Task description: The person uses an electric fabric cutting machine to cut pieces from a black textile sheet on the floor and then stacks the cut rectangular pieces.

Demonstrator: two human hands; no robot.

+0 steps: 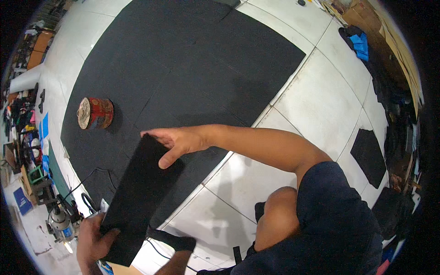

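Both of my hands hold a long black panel (137, 197) that slants up from the lower left, tilted above a large black sheet. My left hand (94, 240) grips its lower left edge, thumb over the dark face. At the upper end my right hand (181, 143) is closed on the corner, thumb against the face and most fingers hidden behind. A tan surface peeks out below the panel's near end; I cannot tell whether it belongs to it.
The large black sheet (192, 68) covers much of the white tiled floor (316, 101). A rusty red can (95, 113) sits on it. A silver power tool (62, 222) with a black cord lies at the lower left, near clutter. Black offcuts (369, 158) lie at right.
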